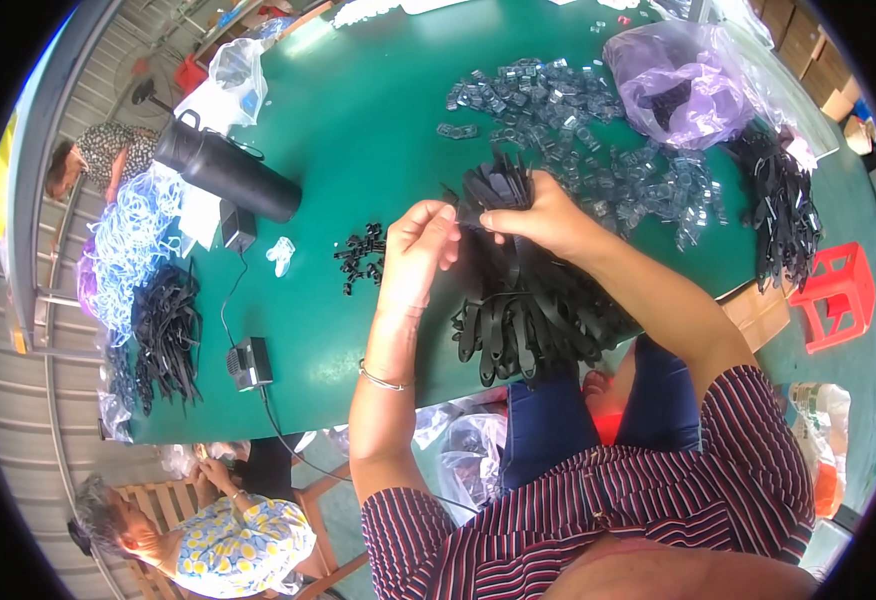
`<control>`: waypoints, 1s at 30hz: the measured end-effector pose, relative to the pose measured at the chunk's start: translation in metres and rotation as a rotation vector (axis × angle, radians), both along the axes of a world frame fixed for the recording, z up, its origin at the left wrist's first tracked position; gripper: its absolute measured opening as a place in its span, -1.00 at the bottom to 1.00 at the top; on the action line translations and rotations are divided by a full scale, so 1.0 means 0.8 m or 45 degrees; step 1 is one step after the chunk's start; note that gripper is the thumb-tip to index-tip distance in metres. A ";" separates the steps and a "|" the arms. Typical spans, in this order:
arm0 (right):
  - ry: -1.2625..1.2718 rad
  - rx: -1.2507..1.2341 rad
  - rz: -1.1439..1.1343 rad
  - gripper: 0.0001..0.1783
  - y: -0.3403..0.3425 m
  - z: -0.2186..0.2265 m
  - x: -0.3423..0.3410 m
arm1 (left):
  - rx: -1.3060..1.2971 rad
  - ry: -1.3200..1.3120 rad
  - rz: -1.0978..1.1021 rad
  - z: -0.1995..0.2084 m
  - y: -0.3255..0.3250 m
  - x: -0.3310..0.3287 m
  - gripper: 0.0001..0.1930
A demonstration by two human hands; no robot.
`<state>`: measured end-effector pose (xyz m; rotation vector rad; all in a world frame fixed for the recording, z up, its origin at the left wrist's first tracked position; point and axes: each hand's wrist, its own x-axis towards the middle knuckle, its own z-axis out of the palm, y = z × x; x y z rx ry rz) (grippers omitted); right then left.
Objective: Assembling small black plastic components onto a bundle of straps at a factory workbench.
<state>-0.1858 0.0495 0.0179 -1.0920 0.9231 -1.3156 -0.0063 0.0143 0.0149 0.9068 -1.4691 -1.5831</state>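
Near the front edge of the table point(348, 150), the straps point(538, 310) overlap too much for me to count; I can't tell what the left hand point(425, 242) pinches, forearm upright. The right hand point(546, 215) reaches across, clenched round the straps' upper ends. I count one bottle point(226, 172).

Smooth glossy green tabletop point(338, 130), shiny translucent plastic clips point(541, 92), matt black straps point(530, 318), crinkled plastic bag point(703, 62)

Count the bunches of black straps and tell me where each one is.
3: the middle bunch at the right hand, the left bunch near the blue-white cords, and the right bunch beside the purple bag. Others may be hidden.
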 end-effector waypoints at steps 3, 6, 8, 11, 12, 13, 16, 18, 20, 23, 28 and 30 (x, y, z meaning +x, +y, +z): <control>0.134 -0.091 0.056 -0.80 -0.001 -0.002 0.000 | 0.070 0.000 0.014 0.007 0.002 0.002 -0.85; 0.236 -0.070 0.097 -0.77 -0.002 -0.003 -0.001 | -0.051 -0.163 0.037 0.007 0.002 0.004 -0.85; 0.247 -0.116 0.076 -0.74 -0.003 -0.008 -0.001 | -0.239 -0.299 0.100 0.001 0.000 0.003 -0.85; 0.266 -0.243 0.018 -0.66 -0.007 -0.019 0.001 | -0.514 -0.595 0.208 0.003 0.002 -0.003 -0.86; 0.267 -0.324 -0.012 -0.62 -0.008 -0.024 0.004 | -0.514 -0.595 0.209 0.005 0.003 -0.002 -0.86; 0.314 -0.352 0.008 -0.55 -0.010 -0.027 0.005 | -0.512 -0.597 0.203 0.006 0.005 -0.002 -0.86; 0.381 -0.349 0.010 -0.50 -0.008 -0.027 0.004 | -0.500 -0.528 0.167 0.004 0.007 -0.005 -0.87; 0.384 -0.359 0.010 -0.48 -0.006 -0.027 0.004 | -0.491 -0.455 0.135 0.000 0.007 -0.008 -0.88; 0.389 -0.371 0.010 -0.47 -0.006 -0.026 0.003 | -0.453 -0.409 0.056 -0.004 0.009 -0.011 -0.89; 0.415 -0.413 -0.005 -0.46 -0.008 -0.025 0.004 | -0.271 -0.345 0.004 -0.001 0.008 -0.006 -0.88; 0.378 -0.386 0.004 -0.49 -0.007 -0.019 0.004 | -0.161 -0.257 -0.032 -0.006 0.002 -0.004 -0.87; 0.371 -0.352 0.013 -0.50 -0.008 -0.021 0.003 | -0.080 -0.189 0.039 -0.002 0.003 -0.006 -0.84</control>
